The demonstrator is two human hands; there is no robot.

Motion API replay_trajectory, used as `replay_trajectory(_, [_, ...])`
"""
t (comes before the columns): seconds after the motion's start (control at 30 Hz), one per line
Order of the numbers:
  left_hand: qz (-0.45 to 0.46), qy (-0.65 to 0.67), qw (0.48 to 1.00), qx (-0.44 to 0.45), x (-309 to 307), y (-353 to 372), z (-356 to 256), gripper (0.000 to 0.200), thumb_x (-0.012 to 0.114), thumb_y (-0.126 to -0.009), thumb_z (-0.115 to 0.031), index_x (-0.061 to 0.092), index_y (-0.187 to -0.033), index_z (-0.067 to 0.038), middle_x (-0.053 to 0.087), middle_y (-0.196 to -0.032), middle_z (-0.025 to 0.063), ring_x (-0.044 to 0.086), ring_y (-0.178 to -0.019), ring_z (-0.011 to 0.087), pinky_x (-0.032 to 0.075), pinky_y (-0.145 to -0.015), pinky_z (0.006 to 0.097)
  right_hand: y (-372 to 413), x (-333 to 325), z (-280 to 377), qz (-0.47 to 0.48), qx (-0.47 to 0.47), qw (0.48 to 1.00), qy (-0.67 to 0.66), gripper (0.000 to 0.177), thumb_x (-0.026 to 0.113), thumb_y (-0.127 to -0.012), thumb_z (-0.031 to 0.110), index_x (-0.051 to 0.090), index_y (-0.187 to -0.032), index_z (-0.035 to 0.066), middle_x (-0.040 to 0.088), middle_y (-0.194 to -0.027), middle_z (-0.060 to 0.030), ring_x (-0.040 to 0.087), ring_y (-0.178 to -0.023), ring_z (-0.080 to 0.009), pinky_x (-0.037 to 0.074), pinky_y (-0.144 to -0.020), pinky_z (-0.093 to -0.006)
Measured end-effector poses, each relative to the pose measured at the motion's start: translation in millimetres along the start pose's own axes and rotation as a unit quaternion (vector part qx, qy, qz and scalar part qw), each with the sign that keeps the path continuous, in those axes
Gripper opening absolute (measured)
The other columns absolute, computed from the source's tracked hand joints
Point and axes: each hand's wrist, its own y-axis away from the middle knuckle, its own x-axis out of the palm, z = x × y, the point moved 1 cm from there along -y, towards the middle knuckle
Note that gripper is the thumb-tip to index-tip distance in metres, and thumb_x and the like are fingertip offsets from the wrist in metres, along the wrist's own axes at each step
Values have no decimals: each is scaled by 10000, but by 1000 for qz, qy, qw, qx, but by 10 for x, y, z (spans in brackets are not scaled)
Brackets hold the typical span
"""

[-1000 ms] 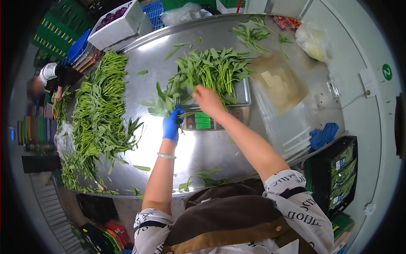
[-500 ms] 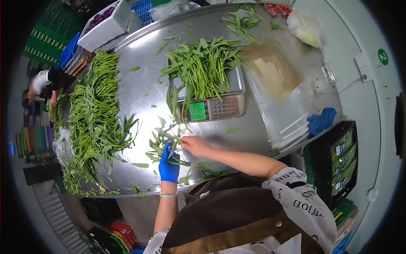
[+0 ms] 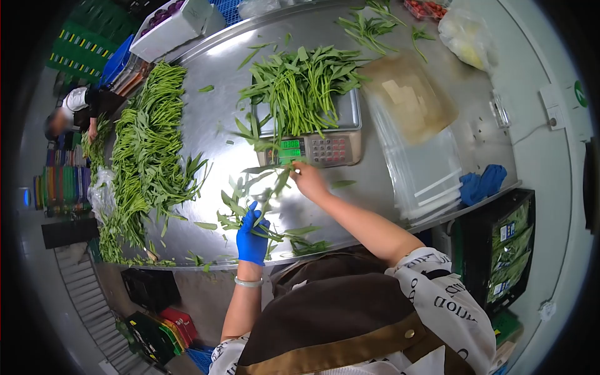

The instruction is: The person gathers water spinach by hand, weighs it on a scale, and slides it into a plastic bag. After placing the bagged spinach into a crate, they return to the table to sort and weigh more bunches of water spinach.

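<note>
My left hand (image 3: 252, 239), in a blue glove, is closed around a few loose stems of water spinach (image 3: 232, 207) above the table's near side. My bare right hand (image 3: 307, 179) pinches a leafy water spinach stem (image 3: 281, 182) just in front of the scale (image 3: 355, 149). On the scale's platform lies a bunch of water spinach (image 3: 306, 94), its cut ends toward me and leaves toward the far side. The green display is partly covered by leaves.
A long heap of water spinach (image 3: 147, 156) lies along the left. Plastic bags (image 3: 422, 172) and a blue glove (image 3: 482, 182) are at the right. Another person (image 3: 87, 106) works at the far left. A white box (image 3: 169, 34) stands beyond the table.
My right hand has moved forward and slightly right, toward the scale, with the stem, away from my left hand. My left hand still grips its stems. The display reading has changed.
</note>
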Motion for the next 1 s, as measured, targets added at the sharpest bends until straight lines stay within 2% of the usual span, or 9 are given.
replay_trajectory(0.07, [9, 3, 1000, 9, 47, 16, 58, 359, 597, -911, -182, 532, -1228, -26, 565, -814, -16, 495, -672, 98, 410, -632, 263, -92, 57, -73, 161, 193, 944, -212, 168, 587, -885, 213, 617, -887, 48, 601, -762, -60, 517, -580, -118, 365, -485, -282])
replay_trajectory(0.17, [-31, 20, 999, 32, 101, 82, 127, 363, 602, -905, -160, 527, -1232, -23, 559, -811, -16, 494, -676, 94, 405, -626, 261, 48, -85, 161, 242, 230, 917, -218, 202, 577, -894, 270, 629, -843, 82, 561, -691, -17, 470, -583, -55, 320, -458, -253])
replay_trajectory(0.37, [-65, 52, 991, 104, -283, 181, 0, 299, 526, -948, -162, 526, -1234, -77, 569, -825, -38, 505, -681, 65, 407, -639, 244, 444, -740, -228, 362, -123, 856, 347, 112, 507, -839, 141, 594, -901, 105, 634, -873, -147, 587, -835, -319, 420, -769, -434])
replay_trajectory(0.5, [-96, 48, 989, 98, -470, 169, 10, 269, 528, -955, -209, 547, -1199, -96, 533, -829, -45, 458, -672, 72, 392, -647, 239, 695, -1158, -513, 457, -101, 793, 390, 121, 503, -865, 177, 567, -929, 97, 613, -805, -119, 578, -829, -300, 406, -787, -468])
replay_trajectory(0.63, [-81, 34, 992, 87, -635, -40, 13, 264, 558, -938, -189, 540, -1188, -107, 552, -867, -50, 459, -672, 69, 391, -654, 238, 655, -1324, 189, 518, 142, 796, 280, 147, 509, -907, 214, 547, -984, 95, 561, -710, -80, 539, -704, -237, 435, -711, -392])
replay_trajectory(0.73, [-131, 35, 986, 97, -428, -298, -63, 290, 614, -897, -131, 539, -1174, -99, 568, -885, -48, 468, -659, 61, 398, -641, 228, 365, -1369, 1096, 479, 98, 826, 282, 196, 484, -942, 243, 551, -983, 63, 540, -692, -63, 504, -649, -186, 443, -650, -333])
replay_trajectory(0.83, [-48, 68, 988, 132, -274, -608, -150, 239, 605, -885, -64, 549, -1115, -104, 579, -875, -32, 471, -634, 66, 393, -606, 213, 135, -1488, 1455, 316, 128, 940, -7, 255, 471, -959, 265, 566, -1013, 34, 551, -707, -56, 532, -662, -167, 447, -635, -325])
replay_trajectory(0.93, [-38, 59, 989, 133, -107, -772, -245, 248, 597, -892, -67, 546, -1133, -92, 602, -911, -11, 419, -581, 53, 355, -541, 200, 225, -1559, 913, 336, 225, 912, 65, 305, 490, -956, 292, 576, -1065, 21, 557, -735, -53, 562, -700, -151, 465, -652, -317])
replay_trajectory(1.0, [-30, 46, 988, 142, -144, -913, -298, 261, 605, -888, -79, 553, -1144, -82, 601, -910, -7, 383, -564, 47, 332, -532, 198, 520, -1596, 414, 424, 57, 751, 503, 331, 511, -950, 320, 580, -1086, 26, 564, -746, -54, 579, -724, -136, 465, -655, -300])
